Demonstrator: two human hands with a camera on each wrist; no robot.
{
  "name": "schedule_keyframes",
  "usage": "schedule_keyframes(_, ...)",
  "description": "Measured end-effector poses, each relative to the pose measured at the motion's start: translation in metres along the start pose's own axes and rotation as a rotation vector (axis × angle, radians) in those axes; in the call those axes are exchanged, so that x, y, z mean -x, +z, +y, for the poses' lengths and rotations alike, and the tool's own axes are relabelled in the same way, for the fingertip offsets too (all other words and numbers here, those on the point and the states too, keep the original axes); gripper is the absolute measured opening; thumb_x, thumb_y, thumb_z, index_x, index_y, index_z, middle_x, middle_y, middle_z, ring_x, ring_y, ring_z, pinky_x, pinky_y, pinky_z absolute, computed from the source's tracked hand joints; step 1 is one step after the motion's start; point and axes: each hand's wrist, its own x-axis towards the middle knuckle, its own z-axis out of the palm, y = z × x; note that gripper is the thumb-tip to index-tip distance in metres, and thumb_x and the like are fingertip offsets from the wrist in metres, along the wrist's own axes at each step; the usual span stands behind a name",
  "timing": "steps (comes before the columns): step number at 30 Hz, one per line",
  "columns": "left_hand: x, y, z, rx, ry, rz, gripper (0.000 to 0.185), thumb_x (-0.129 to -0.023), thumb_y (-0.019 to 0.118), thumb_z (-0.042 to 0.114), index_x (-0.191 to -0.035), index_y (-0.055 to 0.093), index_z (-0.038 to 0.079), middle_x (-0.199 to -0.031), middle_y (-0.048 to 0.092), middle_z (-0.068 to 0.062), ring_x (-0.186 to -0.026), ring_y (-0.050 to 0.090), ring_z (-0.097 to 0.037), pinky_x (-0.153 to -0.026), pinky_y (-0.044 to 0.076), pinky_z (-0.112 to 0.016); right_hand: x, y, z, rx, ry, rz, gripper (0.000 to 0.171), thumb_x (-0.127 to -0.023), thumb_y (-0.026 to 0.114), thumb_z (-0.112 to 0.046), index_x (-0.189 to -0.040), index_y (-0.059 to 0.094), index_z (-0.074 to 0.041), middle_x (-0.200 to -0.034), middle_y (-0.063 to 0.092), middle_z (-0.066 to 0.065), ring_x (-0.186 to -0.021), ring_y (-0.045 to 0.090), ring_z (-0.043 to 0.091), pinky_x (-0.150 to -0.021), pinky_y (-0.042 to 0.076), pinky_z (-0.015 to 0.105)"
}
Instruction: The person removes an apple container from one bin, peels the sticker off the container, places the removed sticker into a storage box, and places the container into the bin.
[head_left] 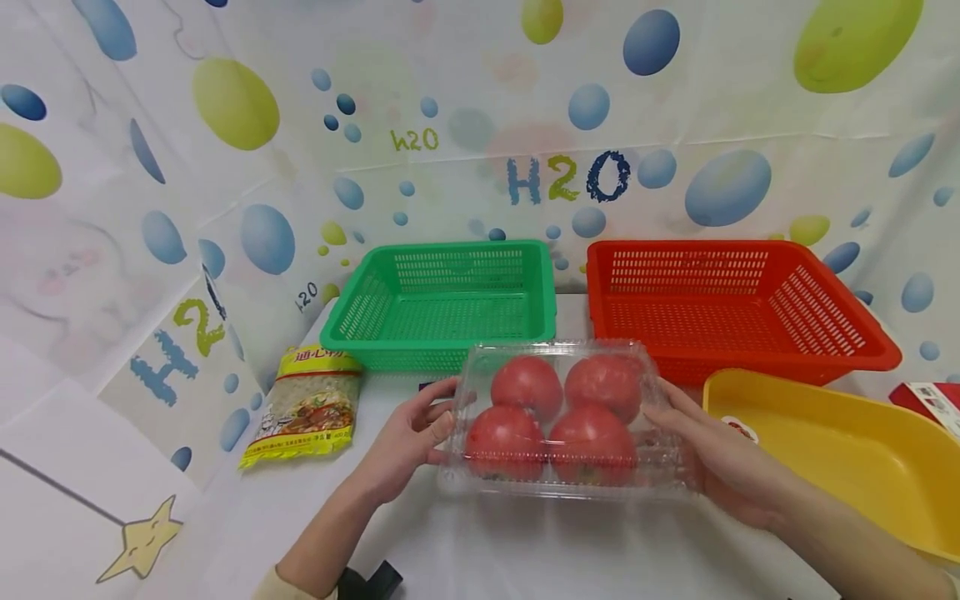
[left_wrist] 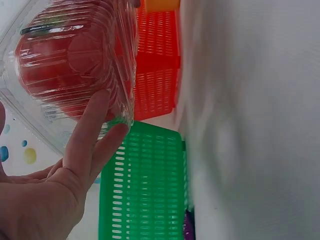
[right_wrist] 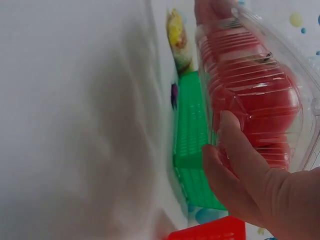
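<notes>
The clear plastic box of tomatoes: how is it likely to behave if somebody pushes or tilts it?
The clear plastic box would probably flex when pressed, because its walls look thin and ribbed. It may feel fairly weighty, since four large tomatoes fill most of it. If tilted, these might shift, being round with gaps around them.

Large “H2O” lettering [head_left: 562, 177] stood on the patterned backdrop [head_left: 480, 79], smaller green “h2O” [head_left: 415, 140] showed above, dark “h2O” [head_left: 307, 296] sat further left, “通心粉” [head_left: 317, 355] headed the yellow bag [head_left: 306, 406]
</notes>
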Motion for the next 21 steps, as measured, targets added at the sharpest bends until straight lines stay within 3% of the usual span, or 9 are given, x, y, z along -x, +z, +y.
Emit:
schedule_keyframes(6, -0.002, -0.002, 0.012, 0.009, -0.003, 0.014, 0.072, -0.1, 0.063, 0.034, -0.155, 0.031, -0.001, -0.149, 0.045, -0.028, -0.12, 0.06, -0.028, -0.081, 0.06, -0.036, 0.001, -0.003, -0.012, -0.037, -0.007, -0.01, 0.079, -0.104, 0.05, -0.047, -0.163, -0.002, -0.034, -0.161, 0.019, 0.007, -0.134, 0.037, 0.031, -0.102, 0.047, 0.042)
schedule_keyframes(14, -0.007, -0.006, 0.03, -0.009, 0.047, 0.015, 0.076, -0.099, 0.063, 0.043, -0.155, 0.033, 0.002, -0.14, 0.051, -0.027, -0.114, 0.062, -0.026, -0.081, 0.06, -0.039, 0.002, -0.003, -0.029, -0.009, -0.057, 0.001, 0.074, -0.105, 0.049, -0.047, -0.163, 0.004, -0.034, -0.151, 0.038, 0.008, -0.123, 0.052, 0.025, -0.098, 0.05, 0.04)
schedule_keyframes(21, -0.018, -0.008, 0.048, -0.048, 0.048, 0.072, 0.062, -0.105, 0.055, 0.03, -0.155, 0.034, 0.001, -0.14, 0.05, -0.027, -0.109, 0.065, -0.026, -0.08, 0.06, -0.034, -0.005, -0.007, -0.045, 0.04, -0.143, -0.016, 0.07, -0.105, 0.049, -0.042, -0.162, 0.01, -0.028, -0.149, 0.034, 0.007, -0.127, 0.043, 0.027, -0.097, 0.051, 0.044)
